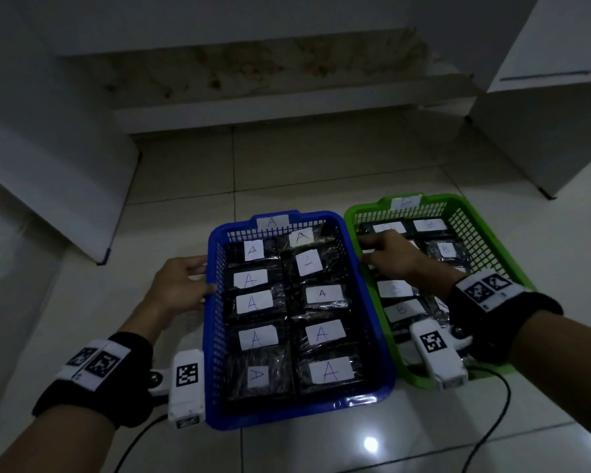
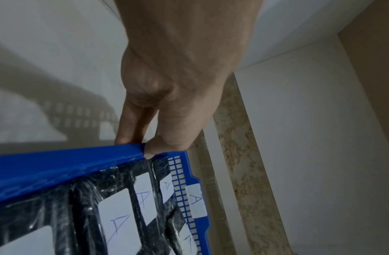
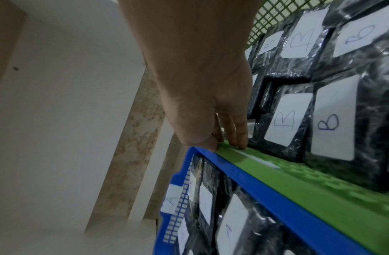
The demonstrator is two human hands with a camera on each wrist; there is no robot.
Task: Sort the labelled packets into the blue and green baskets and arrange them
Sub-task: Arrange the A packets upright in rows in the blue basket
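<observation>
The blue basket stands on the tiled floor, filled with black packets labelled A in two columns. The green basket sits right beside it, holding packets labelled B. My left hand grips the blue basket's left rim, with the thumb over the top and the fingers outside, as the left hand shows in its wrist view. My right hand pinches the green basket's left rim. The right hand has its thumb where the two rims meet and its fingers on the inner side.
A white cabinet stands to the left and another to the back right. A stained low ledge runs along the wall behind. A black cable trails over the floor near me.
</observation>
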